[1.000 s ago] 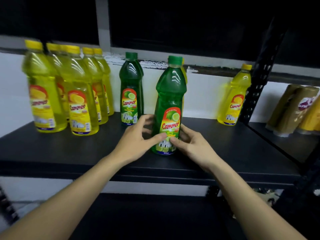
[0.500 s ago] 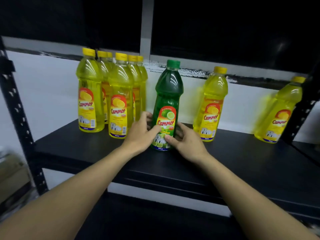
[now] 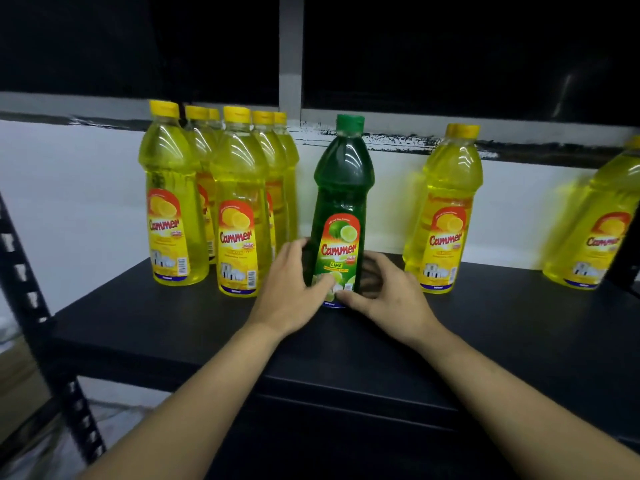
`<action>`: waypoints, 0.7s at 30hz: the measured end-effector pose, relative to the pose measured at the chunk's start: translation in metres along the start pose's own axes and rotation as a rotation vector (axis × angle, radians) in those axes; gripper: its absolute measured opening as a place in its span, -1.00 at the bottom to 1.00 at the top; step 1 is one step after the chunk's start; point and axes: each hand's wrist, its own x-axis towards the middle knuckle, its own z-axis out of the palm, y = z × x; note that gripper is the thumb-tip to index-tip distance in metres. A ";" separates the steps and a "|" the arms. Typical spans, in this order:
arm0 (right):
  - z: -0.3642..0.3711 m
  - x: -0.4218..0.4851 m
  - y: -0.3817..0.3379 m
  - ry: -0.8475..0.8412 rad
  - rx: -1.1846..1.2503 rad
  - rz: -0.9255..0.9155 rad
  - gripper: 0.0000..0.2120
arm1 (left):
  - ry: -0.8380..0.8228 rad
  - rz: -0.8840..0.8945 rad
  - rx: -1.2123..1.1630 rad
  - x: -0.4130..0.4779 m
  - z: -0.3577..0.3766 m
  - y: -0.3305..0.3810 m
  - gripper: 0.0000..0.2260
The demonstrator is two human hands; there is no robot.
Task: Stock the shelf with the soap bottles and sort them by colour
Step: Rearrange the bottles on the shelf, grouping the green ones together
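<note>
A green lime soap bottle (image 3: 343,188) with a green cap stands upright on the black shelf (image 3: 166,327), in the middle of the view. My left hand (image 3: 291,289) grips its lower left side, thumb on the label. My right hand (image 3: 388,299) holds its base from the right, fingers curled behind it. Several yellow lemon bottles (image 3: 239,209) stand in a tight group just left of it. A yellow bottle (image 3: 446,209) stands apart on the right, with another cap showing just behind it. One more yellow bottle (image 3: 595,233) is at the far right edge.
A white wall with a grey ledge runs behind the shelf. A black perforated upright (image 3: 31,278) frames the shelf's left end. A lower black shelf level (image 3: 346,445) lies beneath my forearms. Bare shelf surface stretches in front of the bottles.
Both hands have slid the green bottle left and back, from beside the lone yellow bottle to next to the yellow group. My view has turned left, and the second green bottle is hidden.
</note>
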 end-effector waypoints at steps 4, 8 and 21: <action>0.002 0.003 0.006 0.010 -0.084 -0.058 -0.14 | 0.016 0.014 0.003 0.002 0.002 -0.002 -0.41; 0.003 0.007 0.009 0.011 -0.132 -0.106 -0.14 | -0.019 0.034 0.006 0.001 0.002 -0.004 -0.40; -0.002 0.001 0.004 0.004 -0.051 -0.075 -0.25 | 0.015 0.068 -0.021 -0.001 -0.002 -0.004 -0.37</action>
